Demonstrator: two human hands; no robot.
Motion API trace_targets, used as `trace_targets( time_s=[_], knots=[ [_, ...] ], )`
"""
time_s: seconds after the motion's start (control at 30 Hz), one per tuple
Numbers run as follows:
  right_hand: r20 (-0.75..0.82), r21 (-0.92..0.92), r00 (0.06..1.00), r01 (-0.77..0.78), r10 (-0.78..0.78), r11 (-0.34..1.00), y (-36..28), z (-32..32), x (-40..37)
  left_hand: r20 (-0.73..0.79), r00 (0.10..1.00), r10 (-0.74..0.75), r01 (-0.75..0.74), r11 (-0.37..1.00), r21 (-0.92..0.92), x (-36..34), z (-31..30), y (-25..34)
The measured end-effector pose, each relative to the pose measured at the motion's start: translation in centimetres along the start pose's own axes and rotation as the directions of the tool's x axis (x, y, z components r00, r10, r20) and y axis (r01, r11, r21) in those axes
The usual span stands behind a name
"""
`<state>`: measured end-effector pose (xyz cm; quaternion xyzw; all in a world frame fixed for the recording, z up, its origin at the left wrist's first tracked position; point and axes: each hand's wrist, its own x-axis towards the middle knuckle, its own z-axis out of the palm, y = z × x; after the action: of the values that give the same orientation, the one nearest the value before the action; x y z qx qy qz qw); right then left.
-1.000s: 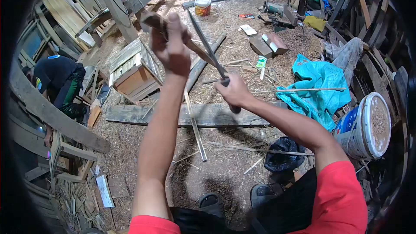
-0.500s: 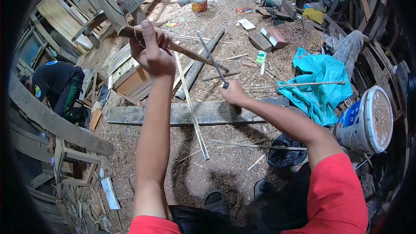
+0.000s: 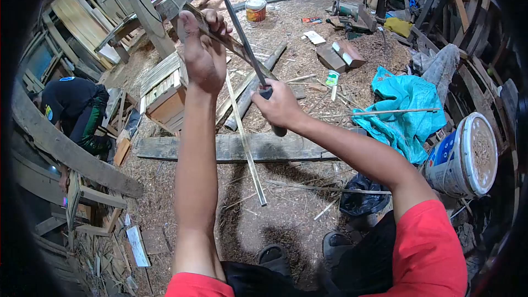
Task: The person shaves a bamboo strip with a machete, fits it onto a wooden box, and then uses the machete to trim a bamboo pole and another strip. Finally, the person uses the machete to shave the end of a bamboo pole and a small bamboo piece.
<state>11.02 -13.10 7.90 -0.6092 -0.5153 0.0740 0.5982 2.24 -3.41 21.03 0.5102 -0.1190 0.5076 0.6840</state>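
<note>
A strip of wood [image 3: 234,47] slants from upper left to lower right, gripped near its upper end by my left hand [image 3: 204,52], with the thumb pointing up. My right hand [image 3: 279,105] is closed round the dark handle of a long knife [image 3: 240,28]. The blade points up and to the left, and it crosses the wood strip a little right of my left hand. Whether the edge touches the wood cannot be made out. Below my hands a thick plank [image 3: 220,147] lies across the floor, with a thin light strip [image 3: 246,154] resting over it.
A person [image 3: 77,110] bends down at the far left. A bucket of shavings [image 3: 462,157] and a turquoise sack [image 3: 410,104] are at the right. A wooden post [image 3: 144,11] rises at the upper left. A small tub [image 3: 256,10] stands farther off.
My right hand and the knife have moved up and left, and the blade now crosses the strip closer to my left hand. My left hand has risen slightly, its fingers spread more.
</note>
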Motion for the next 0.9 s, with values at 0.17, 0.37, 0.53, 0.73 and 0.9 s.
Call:
trace_targets(
  time_s=[0.17,0.37,0.53,0.73,0.9],
  knots=[
    [0.255,-0.114,0.861,-0.426,0.441,0.898,1.2,-1.9,0.4,-0.031,0.998,-0.049,0.05,0.997,0.054,-0.3,-0.7,0.3],
    [0.052,-0.036,0.998,-0.018,0.02,0.999,1.8,0.1,-0.7,0.012,0.998,-0.062,0.061,0.997,0.05,-0.7,-0.1,-0.1],
    [0.215,-0.255,0.756,-0.567,0.618,0.783,6.5,-1.4,-0.8,-0.04,0.999,-0.01,0.012,0.999,0.043,-0.6,-1.4,-0.3],
    [0.143,-0.164,0.947,-0.264,0.287,0.951,6.3,-0.8,-3.6,-0.013,1.0,-0.018,0.019,0.999,0.037,-0.8,-0.9,-0.3],
    [0.203,-0.339,0.741,-0.561,0.641,0.755,13.3,-2.0,-2.6,0.0,0.998,0.067,-0.067,0.998,0.019,-0.9,-0.2,-0.8]
  ],
)
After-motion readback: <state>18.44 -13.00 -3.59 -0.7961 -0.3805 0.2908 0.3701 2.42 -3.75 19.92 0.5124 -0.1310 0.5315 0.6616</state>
